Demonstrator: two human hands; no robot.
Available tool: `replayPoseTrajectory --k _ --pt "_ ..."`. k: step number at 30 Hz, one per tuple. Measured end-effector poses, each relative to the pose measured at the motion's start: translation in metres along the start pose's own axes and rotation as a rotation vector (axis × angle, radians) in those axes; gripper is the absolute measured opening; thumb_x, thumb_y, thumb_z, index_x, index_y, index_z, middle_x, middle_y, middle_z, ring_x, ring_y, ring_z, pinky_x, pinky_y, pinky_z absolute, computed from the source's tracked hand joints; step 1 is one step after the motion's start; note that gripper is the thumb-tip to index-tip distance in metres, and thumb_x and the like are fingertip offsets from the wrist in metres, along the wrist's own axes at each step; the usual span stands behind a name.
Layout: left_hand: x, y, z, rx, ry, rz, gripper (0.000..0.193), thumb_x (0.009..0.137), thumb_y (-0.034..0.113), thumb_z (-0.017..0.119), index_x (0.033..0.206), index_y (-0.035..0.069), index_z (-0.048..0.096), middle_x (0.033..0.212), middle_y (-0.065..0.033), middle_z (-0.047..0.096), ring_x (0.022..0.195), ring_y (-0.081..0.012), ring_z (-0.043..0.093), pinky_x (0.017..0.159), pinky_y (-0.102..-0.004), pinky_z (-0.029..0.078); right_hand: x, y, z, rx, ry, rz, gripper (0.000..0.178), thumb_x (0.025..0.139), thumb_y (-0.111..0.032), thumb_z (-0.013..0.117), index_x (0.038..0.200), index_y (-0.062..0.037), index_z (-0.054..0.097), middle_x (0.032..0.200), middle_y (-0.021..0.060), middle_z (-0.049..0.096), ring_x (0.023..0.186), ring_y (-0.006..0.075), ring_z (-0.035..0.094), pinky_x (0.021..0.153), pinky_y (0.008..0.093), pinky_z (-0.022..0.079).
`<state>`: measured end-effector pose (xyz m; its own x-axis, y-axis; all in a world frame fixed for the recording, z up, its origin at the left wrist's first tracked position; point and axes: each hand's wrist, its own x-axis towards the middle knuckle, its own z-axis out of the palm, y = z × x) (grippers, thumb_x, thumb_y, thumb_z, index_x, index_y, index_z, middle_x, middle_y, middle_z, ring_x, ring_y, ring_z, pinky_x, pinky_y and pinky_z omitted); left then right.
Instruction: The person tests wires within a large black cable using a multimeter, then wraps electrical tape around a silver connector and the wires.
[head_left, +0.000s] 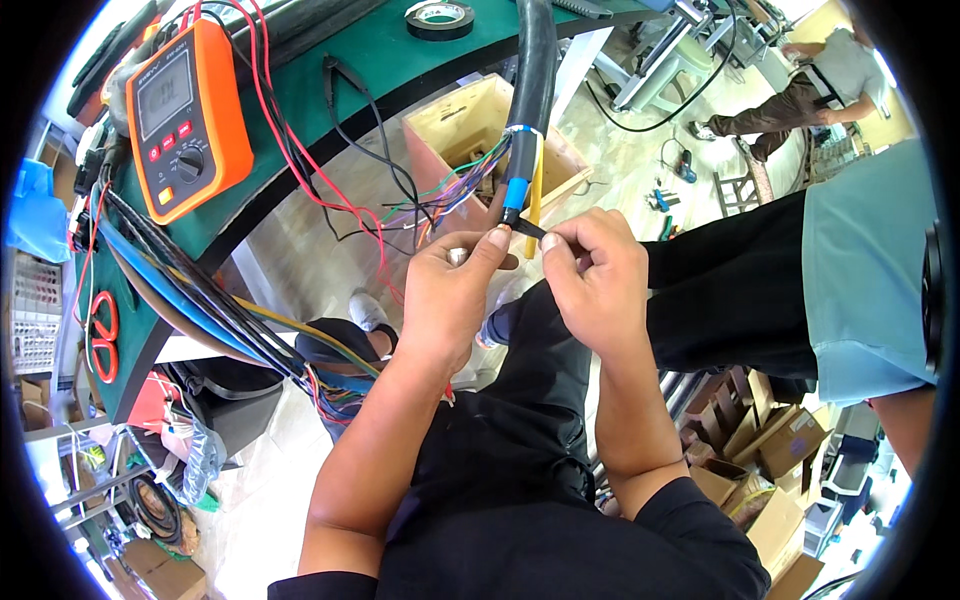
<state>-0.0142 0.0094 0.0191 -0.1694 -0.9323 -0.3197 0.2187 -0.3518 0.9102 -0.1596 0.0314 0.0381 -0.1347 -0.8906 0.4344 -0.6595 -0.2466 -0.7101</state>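
A thick black cable [533, 80] hangs over the bench edge toward me, its outer sheath ending at a pale tie. Below that tie, a bundle of thin coloured wires [465, 185] fans out to the left, and a yellow wire [533, 215] runs down on the right. My left hand [445, 300] pinches the lower end of a black core with a blue band [516, 190] around it. My right hand [605, 280] grips the free end of a short black tape strip [527, 229], stretched from that core. A ring sits on a left finger.
On the green bench [290, 60] lie an orange meter [190, 120] with red and black leads, a tape roll [440, 20] and red-handled scissors [103, 335]. A wooden box [450, 120] stands below. One person [870, 260] is close on my right, another [840, 80] farther back.
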Motion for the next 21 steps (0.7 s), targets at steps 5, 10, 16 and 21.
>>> replayPoseTrajectory --k 5,10,16,21 --pt "0.002 -0.009 -0.001 -0.091 -0.015 -0.004 0.031 0.089 0.025 0.067 0.093 -0.005 0.062 0.080 -0.0070 0.064 0.075 -0.0091 0.054 0.069 -0.0245 0.043 0.023 -0.028 0.001 -0.206 -0.051 -0.215 0.007 0.072 -0.009 0.065 0.071 -0.0057 0.059 0.071 0.0073 0.057 0.072 0.0260 0.055 0.061 0.0354 0.044" --pt "0.008 -0.037 -0.006 -0.195 0.024 0.218 0.024 0.092 0.011 0.061 0.112 0.000 0.055 0.100 -0.0061 0.061 0.092 -0.0098 0.055 0.077 -0.0269 0.045 0.056 -0.055 0.051 -0.516 -0.346 -0.691 0.009 0.066 -0.014 0.065 0.072 -0.0075 0.068 0.072 0.0036 0.063 0.080 0.0215 0.060 0.067 0.0328 0.051" --pt "0.019 -0.064 -0.004 -0.295 -0.126 0.301 0.033 0.092 0.016 0.061 0.122 0.008 0.048 0.108 -0.0020 0.054 0.098 -0.0132 0.055 0.082 -0.0310 0.046 0.056 -0.081 0.079 -0.918 -0.853 -0.799 0.016 0.070 -0.017 0.067 0.082 -0.0075 0.073 0.084 0.0022 0.069 0.085 0.0196 0.060 0.067 0.0292 0.049" --pt "0.014 -0.066 -0.009 -0.434 -0.228 0.097 0.030 0.092 0.020 0.062 0.118 0.008 0.051 0.102 -0.0018 0.056 0.094 -0.0130 0.055 0.080 -0.0309 0.046 0.018 -0.085 0.059 -0.973 -0.612 -0.887 0.014 0.064 -0.015 0.066 0.074 -0.0068 0.072 0.074 0.0037 0.062 0.081 0.0201 0.053 0.062 0.0301 0.043"
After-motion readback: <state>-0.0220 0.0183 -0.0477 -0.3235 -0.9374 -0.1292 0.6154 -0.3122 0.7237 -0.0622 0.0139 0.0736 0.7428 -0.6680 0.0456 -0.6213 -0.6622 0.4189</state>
